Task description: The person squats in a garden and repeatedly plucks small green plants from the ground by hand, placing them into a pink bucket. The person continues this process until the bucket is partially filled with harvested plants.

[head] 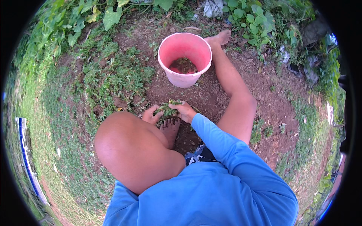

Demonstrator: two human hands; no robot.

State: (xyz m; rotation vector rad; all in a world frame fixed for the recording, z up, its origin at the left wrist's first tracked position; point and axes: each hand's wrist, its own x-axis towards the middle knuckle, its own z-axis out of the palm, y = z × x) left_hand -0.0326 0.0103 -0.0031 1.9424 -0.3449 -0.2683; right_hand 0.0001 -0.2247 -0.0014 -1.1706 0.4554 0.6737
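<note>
My right hand [184, 110] grips a bunch of small green weeds [168, 110] just above my bare foot. On the other side of the bunch is my left hand [152, 114], thumb and fingers curved towards the leaves; whether it grips any is hard to tell. Beyond both hands stands a pink plastic bucket [181, 80], upright on the soil, with some dark plant matter or soil at its bottom. A patch of low green weeds [113, 73] grows to the left of the bucket.
My bent left knee rises close by my left hand, and my right leg stretches past the bucket's right side. Broad-leaved vines [111, 18] border the far edge. Whitish plastic scraps [213, 8] lie among the plants there. Brown soil [265, 82] extends to the right.
</note>
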